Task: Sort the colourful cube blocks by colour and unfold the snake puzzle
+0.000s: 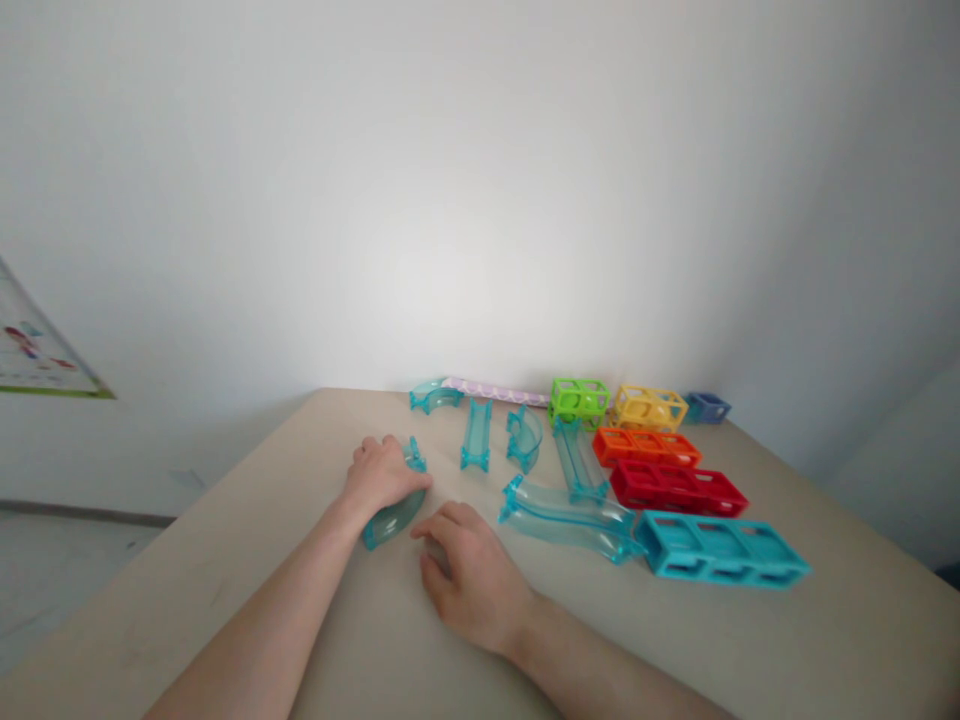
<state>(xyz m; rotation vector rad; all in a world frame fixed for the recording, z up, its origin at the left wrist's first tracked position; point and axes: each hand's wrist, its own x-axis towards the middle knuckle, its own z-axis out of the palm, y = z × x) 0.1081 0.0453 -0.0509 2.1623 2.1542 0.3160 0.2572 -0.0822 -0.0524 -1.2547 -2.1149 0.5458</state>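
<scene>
Left grip (pixel 382 473) over part-hidden track (pixel 394 516)

From where I watch, my bare left forearm (pixel 274 615) rises from the bottom edge, left of centre, slanting up to the right. My left hand (pixel 381 474) is palm down, its fingers (pixel 367 449) bent in a grip, the left thumb (pixel 417 482) reaching right. My bare right forearm (pixel 600 655) slants up to the left from the lower right. My right hand (pixel 474 580) sits nearer to me, loosely curled, a gap between right thumb (pixel 433 574) and right index finger (pixel 430 526).
</scene>
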